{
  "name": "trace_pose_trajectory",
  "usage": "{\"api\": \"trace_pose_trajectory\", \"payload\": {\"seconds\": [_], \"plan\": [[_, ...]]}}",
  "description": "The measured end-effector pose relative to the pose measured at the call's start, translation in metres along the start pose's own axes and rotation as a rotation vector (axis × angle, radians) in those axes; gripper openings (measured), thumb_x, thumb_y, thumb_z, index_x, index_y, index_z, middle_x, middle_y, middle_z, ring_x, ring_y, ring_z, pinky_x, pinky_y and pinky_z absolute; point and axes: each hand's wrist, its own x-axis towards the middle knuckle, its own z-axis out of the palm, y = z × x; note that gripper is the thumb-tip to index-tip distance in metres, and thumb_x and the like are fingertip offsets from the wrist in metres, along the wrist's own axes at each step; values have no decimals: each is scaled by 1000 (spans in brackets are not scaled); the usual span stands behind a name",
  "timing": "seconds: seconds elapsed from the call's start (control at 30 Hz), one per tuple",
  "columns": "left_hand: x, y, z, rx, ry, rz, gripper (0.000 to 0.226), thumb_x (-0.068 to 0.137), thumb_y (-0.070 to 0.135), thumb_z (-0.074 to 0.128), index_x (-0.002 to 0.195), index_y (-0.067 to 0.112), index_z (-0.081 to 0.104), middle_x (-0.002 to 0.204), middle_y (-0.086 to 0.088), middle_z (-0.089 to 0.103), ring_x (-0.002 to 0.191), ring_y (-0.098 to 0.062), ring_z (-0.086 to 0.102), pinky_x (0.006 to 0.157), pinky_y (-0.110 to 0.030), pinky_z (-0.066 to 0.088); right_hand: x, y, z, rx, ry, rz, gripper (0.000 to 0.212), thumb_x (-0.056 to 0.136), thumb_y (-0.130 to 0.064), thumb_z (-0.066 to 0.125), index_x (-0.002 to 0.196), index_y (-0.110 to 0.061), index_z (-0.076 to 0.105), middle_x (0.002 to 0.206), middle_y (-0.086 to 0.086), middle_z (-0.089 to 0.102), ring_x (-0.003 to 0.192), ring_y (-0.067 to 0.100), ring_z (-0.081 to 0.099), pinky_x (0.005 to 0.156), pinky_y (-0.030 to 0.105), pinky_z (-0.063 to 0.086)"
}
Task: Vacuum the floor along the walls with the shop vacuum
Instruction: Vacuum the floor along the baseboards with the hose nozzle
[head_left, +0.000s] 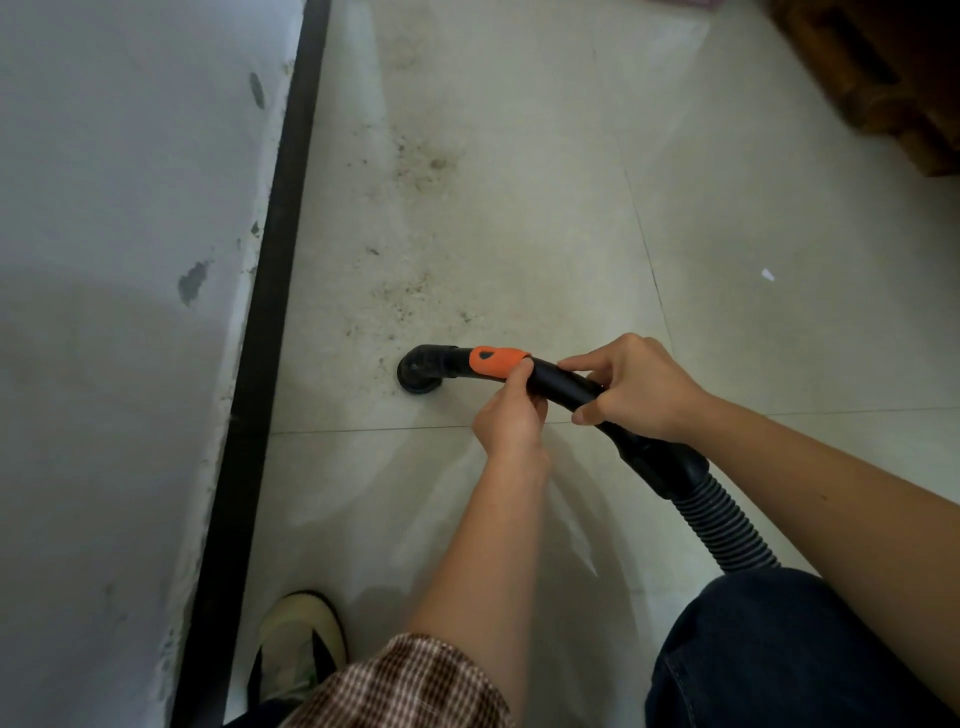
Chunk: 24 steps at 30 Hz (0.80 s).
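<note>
A black vacuum wand (558, 384) with an orange slider (496, 361) ends in a round black nozzle (421, 371) that sits on the pale tiled floor (519, 234), a short way from the black baseboard (270, 322). My left hand (511, 415) pinches the wand just behind the orange slider. My right hand (631, 387) grips the wand further back, thumb underneath. A black ribbed hose (727, 525) runs from the wand toward my right knee. Dust and dark specks (421, 166) lie on the tiles beyond the nozzle.
A whitish wall (119, 312) with chipped paint runs along the left. A dark wooden object (883, 78) stands at the top right. A white scrap (768, 274) lies on the floor at right. My shoe (298, 644) is near the baseboard at the bottom.
</note>
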Motion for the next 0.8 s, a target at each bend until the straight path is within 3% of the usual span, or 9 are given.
{"api": "trace_pose_trajectory", "payload": {"seconds": [0.1,0.27,0.53,0.8], "plan": [[1,2,-3,-22,31,18,11,83,13,75,77,8,67,71,-2,73,60,-5,69,58,-17,50,3,-3,3,-1,-19,-6,61,69,-13,82,125,-32,68,85,-3,77,74,9,67,65,21,46],[3,9,-11,-45,69,36,10,82,15,75,80,8,68,82,-5,74,66,-6,70,61,-18,51,9,-12,10,-3,-22,-46,59,67,-13,84,121,-33,70,84,-3,77,77,13,69,73,25,54],[9,26,-26,-74,121,83,11,81,15,76,78,8,68,79,-5,73,63,-6,70,60,-18,50,20,-29,24,-1,-55,-112,57,68,-15,84,119,-37,70,81,-6,77,72,11,69,74,27,56],[15,44,-40,-93,179,124,14,79,17,77,72,9,67,59,2,71,55,-4,69,54,-18,47,31,-48,40,-1,-62,-166,55,67,-15,84,117,-36,71,82,-4,77,68,9,67,68,20,54]]}}
